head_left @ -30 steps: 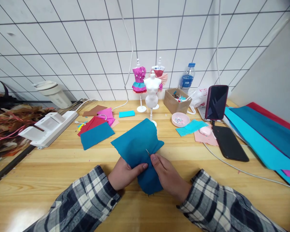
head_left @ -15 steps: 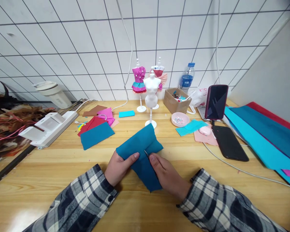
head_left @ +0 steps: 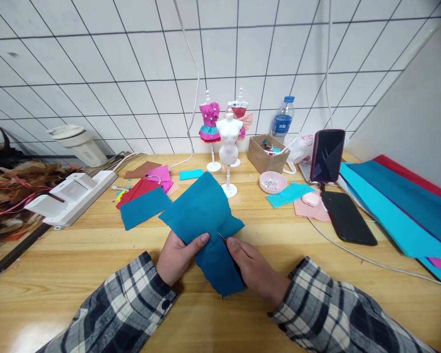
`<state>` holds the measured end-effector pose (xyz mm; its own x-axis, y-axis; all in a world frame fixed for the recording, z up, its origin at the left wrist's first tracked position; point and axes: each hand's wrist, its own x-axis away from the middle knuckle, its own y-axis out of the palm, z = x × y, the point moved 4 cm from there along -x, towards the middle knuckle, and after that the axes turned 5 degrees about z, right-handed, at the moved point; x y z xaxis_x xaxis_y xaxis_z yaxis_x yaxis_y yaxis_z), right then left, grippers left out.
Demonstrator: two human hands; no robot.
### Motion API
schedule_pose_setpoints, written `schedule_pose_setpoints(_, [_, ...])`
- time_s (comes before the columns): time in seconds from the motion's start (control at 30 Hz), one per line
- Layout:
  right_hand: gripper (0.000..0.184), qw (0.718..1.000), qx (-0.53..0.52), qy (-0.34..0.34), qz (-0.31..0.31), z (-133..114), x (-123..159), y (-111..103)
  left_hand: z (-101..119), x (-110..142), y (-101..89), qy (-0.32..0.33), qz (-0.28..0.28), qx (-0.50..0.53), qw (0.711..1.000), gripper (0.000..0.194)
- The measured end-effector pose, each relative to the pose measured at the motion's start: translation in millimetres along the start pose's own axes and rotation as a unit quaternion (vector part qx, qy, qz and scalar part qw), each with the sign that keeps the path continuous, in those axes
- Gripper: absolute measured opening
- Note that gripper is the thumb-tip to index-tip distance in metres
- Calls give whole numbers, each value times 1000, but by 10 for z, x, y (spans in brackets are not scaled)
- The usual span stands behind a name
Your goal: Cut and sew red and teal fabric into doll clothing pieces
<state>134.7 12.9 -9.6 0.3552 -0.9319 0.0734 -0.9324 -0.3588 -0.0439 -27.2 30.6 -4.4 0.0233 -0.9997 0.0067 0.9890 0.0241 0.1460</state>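
Observation:
A teal piece of cloth [head_left: 202, 206] hangs over the front middle of the table, pinched in between my hands. My left hand [head_left: 180, 255] is closed on its left edge, thumb on top and the other fingers behind. In my right hand [head_left: 255, 267], closed at the cloth's right side, is a thin pointed metal tool [head_left: 221, 236]. Its tip lies against the cloth; the rest is mostly covered by my fingers, so I cannot tell its kind. Behind the cloth stands a bare white mini dress form [head_left: 229, 142].
Two dressed mini forms [head_left: 209, 120] stand at the back. A cardboard box [head_left: 266, 159], a pink bowl of beads [head_left: 273, 182] and a black phone [head_left: 349, 217] lie to the right. Cloth scraps [head_left: 145, 208] and a white power strip [head_left: 81, 198] are leftward.
The cloth first folded lower, then opened out up and to the left. My left hand moved slightly left along it. The tool's tip shows less now; my right hand stayed nearly in place.

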Motion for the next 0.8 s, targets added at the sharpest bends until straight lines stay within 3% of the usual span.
schedule_pose_setpoints(0.17, [47, 1000, 0, -8, 12, -19, 4, 1, 21, 30, 56, 0, -23, -43, 999, 51])
schedule_pose_setpoints(0.4, [46, 1000, -20, -5, -6, -20, 13, 14, 61, 9, 33, 20, 16, -47, 999, 61])
schedule_pose_setpoints(0.6, [45, 1000, 5, -4, 6, -35, 19, 4, 40, 22, 79, 10, -27, -69, 997, 44])
schedule_pose_setpoints(0.8, [46, 999, 17, -6, 33, -37, 22, -3, 33, 47, 110, 18, -31, -107, 994, 45])
